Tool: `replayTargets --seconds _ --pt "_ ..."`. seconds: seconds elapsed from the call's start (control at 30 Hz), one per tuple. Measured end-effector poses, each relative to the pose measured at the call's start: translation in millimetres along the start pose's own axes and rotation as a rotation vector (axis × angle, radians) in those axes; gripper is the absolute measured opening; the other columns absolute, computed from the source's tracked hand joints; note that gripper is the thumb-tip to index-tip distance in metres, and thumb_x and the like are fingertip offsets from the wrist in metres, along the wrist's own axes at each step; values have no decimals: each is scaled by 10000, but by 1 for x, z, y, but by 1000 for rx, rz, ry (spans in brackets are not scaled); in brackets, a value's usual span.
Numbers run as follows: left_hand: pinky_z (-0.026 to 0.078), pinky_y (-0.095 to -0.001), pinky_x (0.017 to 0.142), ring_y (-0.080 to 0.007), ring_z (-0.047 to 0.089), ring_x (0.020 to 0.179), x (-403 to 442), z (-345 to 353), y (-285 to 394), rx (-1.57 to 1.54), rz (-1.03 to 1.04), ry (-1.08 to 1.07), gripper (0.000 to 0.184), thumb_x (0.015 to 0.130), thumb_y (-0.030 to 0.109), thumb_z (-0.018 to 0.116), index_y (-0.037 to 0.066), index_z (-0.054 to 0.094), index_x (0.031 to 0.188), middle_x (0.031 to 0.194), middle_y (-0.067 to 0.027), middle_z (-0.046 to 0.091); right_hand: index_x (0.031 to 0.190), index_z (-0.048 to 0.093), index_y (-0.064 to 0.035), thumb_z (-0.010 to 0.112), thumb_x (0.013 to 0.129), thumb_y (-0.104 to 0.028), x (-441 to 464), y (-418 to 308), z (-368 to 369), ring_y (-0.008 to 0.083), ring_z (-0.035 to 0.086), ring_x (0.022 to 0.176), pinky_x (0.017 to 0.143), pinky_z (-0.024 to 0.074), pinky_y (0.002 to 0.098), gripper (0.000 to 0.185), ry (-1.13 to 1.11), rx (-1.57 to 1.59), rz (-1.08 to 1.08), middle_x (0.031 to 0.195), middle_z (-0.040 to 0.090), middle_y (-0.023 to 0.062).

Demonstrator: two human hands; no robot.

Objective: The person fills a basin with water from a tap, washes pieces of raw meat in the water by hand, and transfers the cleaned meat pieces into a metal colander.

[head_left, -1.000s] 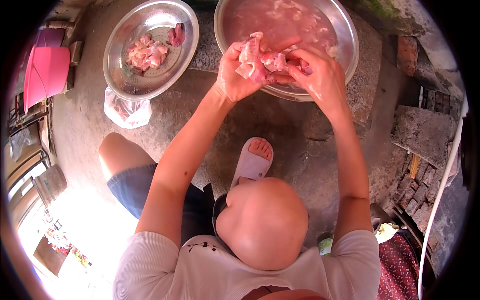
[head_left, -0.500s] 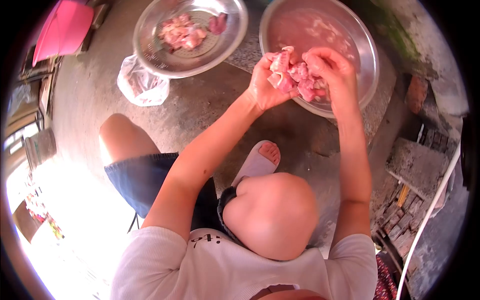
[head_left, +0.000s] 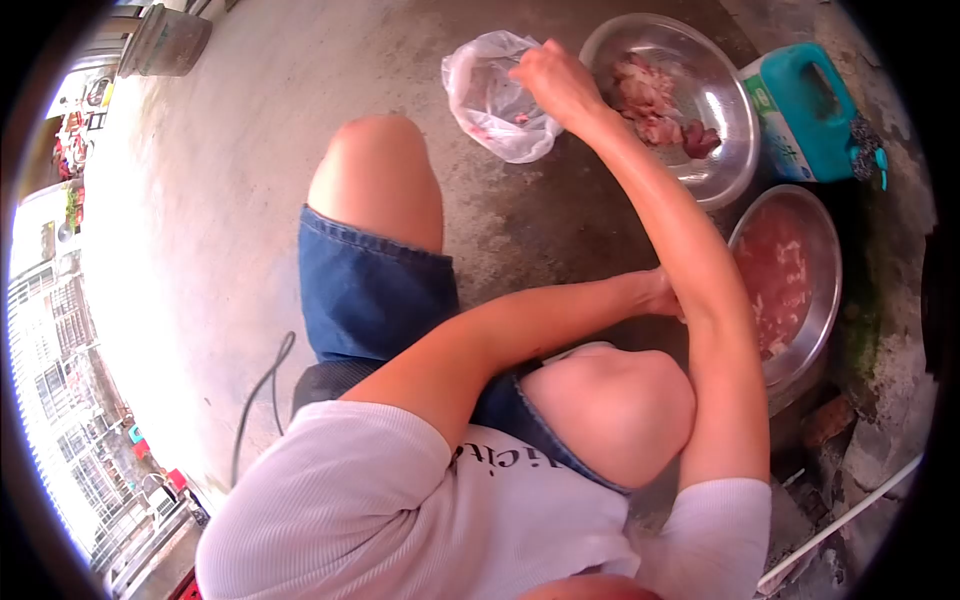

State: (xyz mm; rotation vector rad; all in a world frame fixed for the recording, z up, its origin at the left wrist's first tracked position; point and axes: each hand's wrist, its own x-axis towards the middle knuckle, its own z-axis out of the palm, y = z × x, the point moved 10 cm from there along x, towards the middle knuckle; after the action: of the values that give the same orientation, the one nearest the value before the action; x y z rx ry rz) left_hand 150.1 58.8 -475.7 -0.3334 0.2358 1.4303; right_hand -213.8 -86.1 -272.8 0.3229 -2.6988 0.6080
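Note:
My right hand (head_left: 565, 88) is at the right rim of a translucent plastic bag (head_left: 490, 75) on the ground. Its fingers are curled closed, and whatever they hold is hidden. Small pink bits lie inside the bag. My left hand (head_left: 657, 293) is beside a metal basin (head_left: 832, 300) of cloudy reddish water, which has pale pieces in it. My right forearm covers the left hand's fingers, so their hold cannot be seen. Raw meat pieces (head_left: 645, 98) and a darker piece (head_left: 700, 140) lie in a metal bowl (head_left: 735, 165) next to the bag.
A teal jug (head_left: 805, 112) with a handle stands right of the bowl. A white pipe (head_left: 840, 525) runs along the lower right, near a brick (head_left: 828, 420). My bent knees (head_left: 375, 170) are close to the bag and basin. A grey bucket (head_left: 165, 42) stands at upper left.
My view has turned left. My right hand has left the meat pieces held over the basin and moved to the plastic bag. My left hand is now mostly behind my right forearm.

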Motion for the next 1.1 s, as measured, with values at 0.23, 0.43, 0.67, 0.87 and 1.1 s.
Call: replayTargets --seconds 0.23,0.43,0.67,0.87,1.1 --pt "466 -424 646 -255 584 713 -78 133 62 -152 -53 -524 370 844 354 360 54 557 758 751 -96 605 907 660 -71 553 801 -179 -7 40 -77 169 585 813 745 443 283 186 7 574 248 925 637 56" --pt "464 -475 748 -374 541 926 -100 176 124 -18 96 -416 259 778 272 390 83 550 853 1107 -191 523 990 589 22 492 875 -190 -215 101 -250 117 535 856 741 421 242 260 746 1080 692 964 605 103" --pt "309 -512 964 -418 302 1215 -67 192 94 34 65 -345 317 852 265 319 96 545 995 1371 -245 221 1007 586 -11 517 869 -181 -385 88 -244 80 518 763 670 422 201 230 812 895 1051 956 598 58" --pt "386 -508 891 -384 378 1167 -36 207 38 89 -52 -386 292 854 267 337 98 533 989 1346 -249 259 1086 537 -40 548 852 -181 -409 67 -253 70 507 801 664 406 190 274 864 716 981 1023 564 16" --pt "502 -428 758 -301 506 1042 -11 203 10 77 -28 -242 327 891 276 319 116 468 1136 1273 -181 403 1091 544 -107 683 708 -144 -408 47 -287 167 522 867 743 438 291 409 766 70 826 1022 460 65"
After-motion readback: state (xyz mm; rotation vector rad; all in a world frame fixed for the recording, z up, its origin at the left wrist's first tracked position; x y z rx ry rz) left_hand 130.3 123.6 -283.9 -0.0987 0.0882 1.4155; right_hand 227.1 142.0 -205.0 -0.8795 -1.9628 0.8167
